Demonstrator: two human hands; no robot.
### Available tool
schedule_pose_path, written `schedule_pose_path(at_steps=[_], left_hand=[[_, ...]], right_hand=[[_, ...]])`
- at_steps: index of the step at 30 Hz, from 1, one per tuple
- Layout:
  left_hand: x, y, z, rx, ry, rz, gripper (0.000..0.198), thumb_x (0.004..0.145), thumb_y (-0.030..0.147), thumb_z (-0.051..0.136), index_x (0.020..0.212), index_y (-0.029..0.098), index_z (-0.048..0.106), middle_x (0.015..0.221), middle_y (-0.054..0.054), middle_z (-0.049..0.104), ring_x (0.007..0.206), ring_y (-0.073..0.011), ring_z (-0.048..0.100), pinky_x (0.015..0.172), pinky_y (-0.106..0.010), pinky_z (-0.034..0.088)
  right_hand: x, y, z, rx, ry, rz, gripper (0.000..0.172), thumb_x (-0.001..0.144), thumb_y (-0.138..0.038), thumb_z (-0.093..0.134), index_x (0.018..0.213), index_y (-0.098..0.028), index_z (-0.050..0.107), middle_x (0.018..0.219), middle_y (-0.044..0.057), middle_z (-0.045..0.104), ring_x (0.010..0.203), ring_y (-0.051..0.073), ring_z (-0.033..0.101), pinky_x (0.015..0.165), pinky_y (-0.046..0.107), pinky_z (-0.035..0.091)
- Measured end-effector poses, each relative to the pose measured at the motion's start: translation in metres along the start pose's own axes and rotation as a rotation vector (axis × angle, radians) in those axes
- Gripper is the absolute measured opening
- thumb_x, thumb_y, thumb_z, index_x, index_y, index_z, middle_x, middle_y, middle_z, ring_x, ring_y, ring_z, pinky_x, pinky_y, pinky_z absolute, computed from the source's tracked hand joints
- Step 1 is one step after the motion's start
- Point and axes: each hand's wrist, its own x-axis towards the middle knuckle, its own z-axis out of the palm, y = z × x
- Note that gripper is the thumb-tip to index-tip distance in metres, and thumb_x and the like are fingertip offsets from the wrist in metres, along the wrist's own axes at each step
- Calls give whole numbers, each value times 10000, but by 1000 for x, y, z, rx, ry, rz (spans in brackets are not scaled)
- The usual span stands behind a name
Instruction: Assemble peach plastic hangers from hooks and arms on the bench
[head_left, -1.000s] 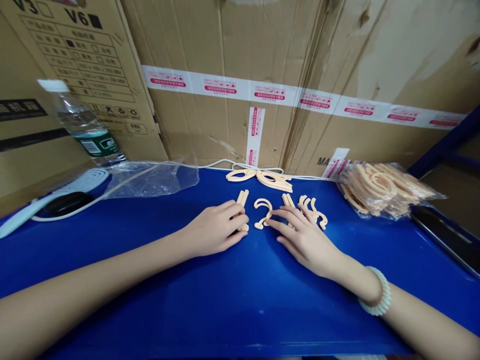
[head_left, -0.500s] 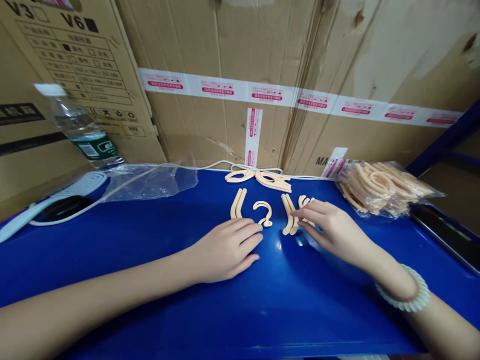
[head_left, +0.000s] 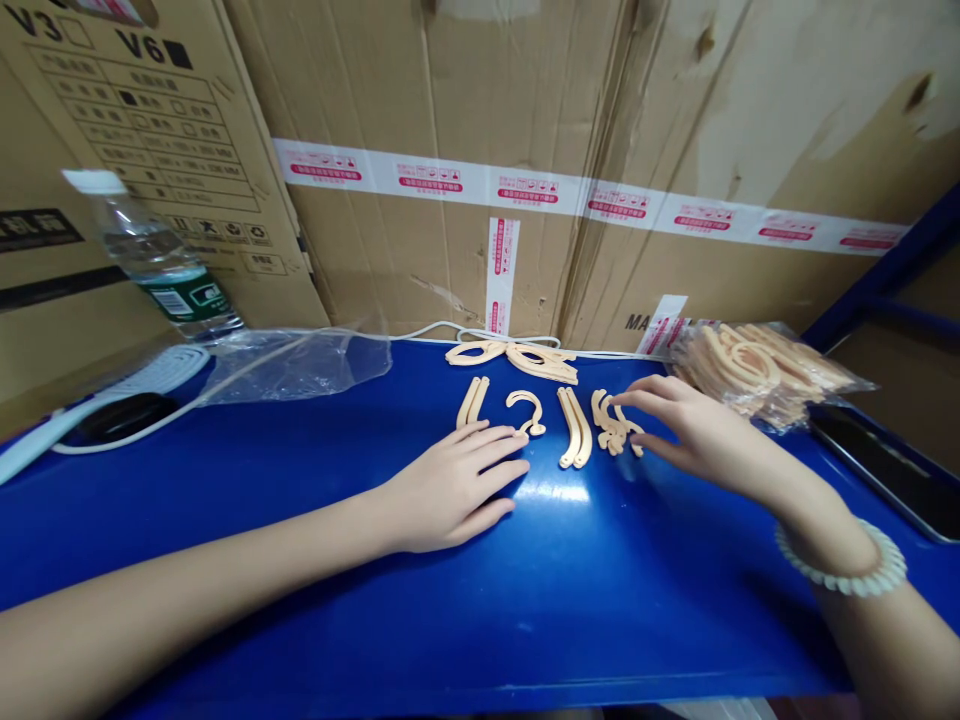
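Note:
My left hand (head_left: 454,490) lies palm down on the blue table with its fingers spread. Its fingertips reach the base of a beige hanger hook (head_left: 538,408) and cover the lower ends of two curved hanger arms (head_left: 474,398). Between the hands lies another pair of curved hanger arms (head_left: 574,430), side by side. My right hand (head_left: 694,430) is at a small pile of beige hanger hooks (head_left: 611,432), thumb and fingers apart. Its fingertips overlap the pile's right side; whether they touch it I cannot tell. Behind these lie larger beige hanger pieces (head_left: 544,362).
A clear bag of beige hanger parts (head_left: 750,365) and a black phone (head_left: 885,470) are at the right. On the left are a water bottle (head_left: 176,275), an empty plastic bag (head_left: 300,365), a light-blue hairbrush (head_left: 142,385) and a white cable. Cardboard boxes (head_left: 420,260) stand behind.
My right hand has moved right, off the right pair of hanger arms, and its fingers have opened wider; the hook pile shows more. My left hand's fingers have spread slightly.

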Motion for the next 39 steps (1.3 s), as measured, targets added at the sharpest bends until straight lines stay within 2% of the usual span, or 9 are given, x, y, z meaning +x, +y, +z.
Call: schedule_pose_path(at_steps=[4, 10, 14, 19, 22, 24, 28, 33, 39], left_hand=[[-2, 1, 1, -18, 23, 2, 338, 1023, 304, 484, 1294, 152, 617, 1433, -152, 598, 1361, -323, 521, 1145, -567, 409], [-2, 3, -2, 13, 64, 25, 298, 1018, 276, 489, 1248, 157, 637, 1397, -129, 631, 1324, -302, 549, 1136, -531, 403], [-2, -4, -8, 82, 98, 17, 292, 1018, 291, 486, 1221, 159, 649, 1348, -119, 666, 1275, -306, 583, 1110, -518, 405], [8, -46, -21, 113, 123, -188, 304, 1022, 287, 438, 1184, 161, 663, 1256, -115, 706, 1205, -277, 621, 1052, -460, 452], [28, -87, -24, 108, 17, -394, 316, 975, 298, 469, 1171, 148, 665, 1225, -125, 701, 1161, -281, 634, 1017, -423, 479], [44, -114, -20, 132, -33, -502, 317, 932, 284, 493, 1151, 133, 666, 1206, -146, 689, 1143, -292, 631, 991, -405, 484], [71, -150, -4, 125, -120, -550, 251, 869, 346, 574, 953, 141, 693, 989, -124, 715, 976, -281, 663, 878, -354, 495], [78, -161, -5, 85, -209, -526, 200, 844, 359, 599, 852, 177, 682, 892, -77, 714, 878, -237, 655, 783, -289, 458], [59, -152, -55, 102, -221, -581, 199, 768, 360, 670, 754, 162, 681, 898, -96, 673, 814, -248, 650, 734, -305, 466]], right_hand=[[-2, 4, 14, 93, -175, 6, 477, 856, -172, 697, 1324, -222, 620, 1342, 164, 558, 1171, 320, 624, 977, 465, 544], [6, -1, 20, 218, -299, 97, 231, 911, -162, 614, 1134, -206, 657, 1208, 124, 593, 1068, 257, 652, 963, 403, 538], [6, 7, 18, 188, -312, 165, 216, 884, -191, 635, 1098, -194, 662, 1195, 135, 601, 1058, 277, 645, 954, 412, 532], [4, 3, 14, 149, -184, 139, 290, 951, -303, 562, 1199, -179, 646, 1304, 179, 564, 1158, 337, 609, 988, 501, 519], [6, -4, 12, 127, -93, 84, 294, 977, -309, 521, 1212, -180, 643, 1292, 177, 578, 1165, 337, 608, 990, 511, 521], [7, -6, 13, 105, -56, 46, 270, 986, -297, 510, 1173, -173, 661, 1284, 185, 585, 1154, 337, 613, 974, 515, 527], [9, -7, 17, 78, 42, -1, 223, 980, -265, 528, 1097, -164, 689, 1274, 194, 597, 1178, 346, 599, 972, 528, 518], [8, -7, 16, 77, 158, -17, 182, 969, -230, 552, 1047, -174, 707, 1245, 177, 626, 1170, 326, 602, 981, 514, 505], [10, -10, 12, 158, 258, 13, 204, 978, -271, 535, 980, -182, 718, 1175, 158, 660, 1118, 322, 615, 971, 531, 502]])
